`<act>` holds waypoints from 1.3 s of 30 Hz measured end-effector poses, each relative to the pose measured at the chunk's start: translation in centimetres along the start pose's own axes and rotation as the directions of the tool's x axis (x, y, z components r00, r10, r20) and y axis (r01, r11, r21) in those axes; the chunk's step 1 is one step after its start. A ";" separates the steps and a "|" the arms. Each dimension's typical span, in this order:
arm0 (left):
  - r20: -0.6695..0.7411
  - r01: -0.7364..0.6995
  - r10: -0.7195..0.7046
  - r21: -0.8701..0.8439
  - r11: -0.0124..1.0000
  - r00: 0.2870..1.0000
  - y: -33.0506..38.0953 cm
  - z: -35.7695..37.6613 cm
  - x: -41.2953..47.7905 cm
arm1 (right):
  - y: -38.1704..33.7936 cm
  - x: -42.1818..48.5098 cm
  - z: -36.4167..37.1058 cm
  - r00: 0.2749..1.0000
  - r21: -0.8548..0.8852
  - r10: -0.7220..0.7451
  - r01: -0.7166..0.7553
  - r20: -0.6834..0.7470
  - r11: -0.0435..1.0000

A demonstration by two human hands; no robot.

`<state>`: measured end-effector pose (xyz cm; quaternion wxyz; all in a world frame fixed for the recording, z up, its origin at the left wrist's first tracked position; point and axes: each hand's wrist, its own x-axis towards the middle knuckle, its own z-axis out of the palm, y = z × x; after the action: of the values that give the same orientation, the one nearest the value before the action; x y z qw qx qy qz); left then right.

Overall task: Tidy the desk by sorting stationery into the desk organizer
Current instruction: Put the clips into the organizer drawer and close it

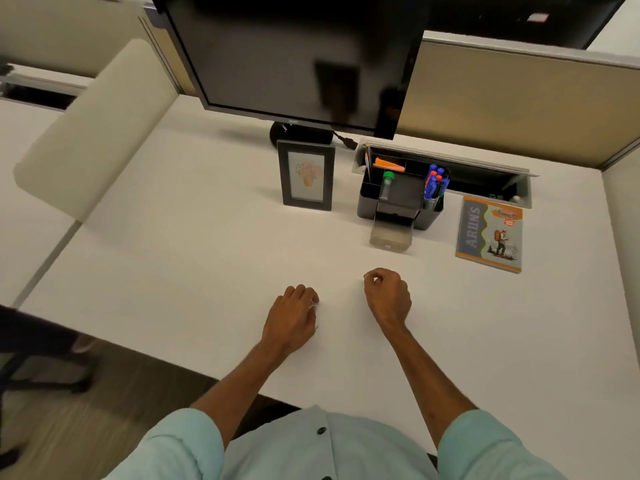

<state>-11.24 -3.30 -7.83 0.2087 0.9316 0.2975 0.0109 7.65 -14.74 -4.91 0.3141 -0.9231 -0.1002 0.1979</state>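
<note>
Mostly bare white counter (173,271); monitor (294,57) far, organizer (367,206) beside notebook (490,233) far right; left hand (292,320) loosely curled, empty; right hand (388,294) curled, contents unclear.

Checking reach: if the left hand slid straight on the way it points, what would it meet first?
Likely the clear drawer pulled out of the desk organizer; only bare desk before it.

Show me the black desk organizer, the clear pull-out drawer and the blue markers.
black desk organizer (366,206): head view, on its left front wall.
clear pull-out drawer (390,236): head view, on its front panel.
blue markers (434,178): head view, on their capped tops.
</note>
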 end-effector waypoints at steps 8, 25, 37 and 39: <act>-0.029 0.041 -0.040 0.051 0.998 0.999 -0.5 0.9 -4.3 | 0.7 -2.8 0.9 0.997 -0.016 -0.040 0.041 0.071 0.999; 0.015 0.044 -0.043 -0.083 0.996 0.999 1.4 1.1 -2.3 | 1.9 -2.7 0.9 0.840 0.002 -0.261 0.296 0.475 0.955; -0.025 -0.119 0.116 -0.190 0.974 0.993 4.7 -1.3 5.2 | 0.5 0.0 -1.6 0.899 0.344 -0.203 0.064 0.388 0.937; -0.025 -0.132 0.129 -0.188 0.973 0.991 5.2 -1.5 6.6 | 0.2 0.9 -2.1 0.917 0.386 -0.181 0.031 0.357 0.922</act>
<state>-3.20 -2.85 -5.06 0.2934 0.9249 0.2345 0.0587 9.36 -15.73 -3.82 0.4678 -0.7825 -0.1714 0.3733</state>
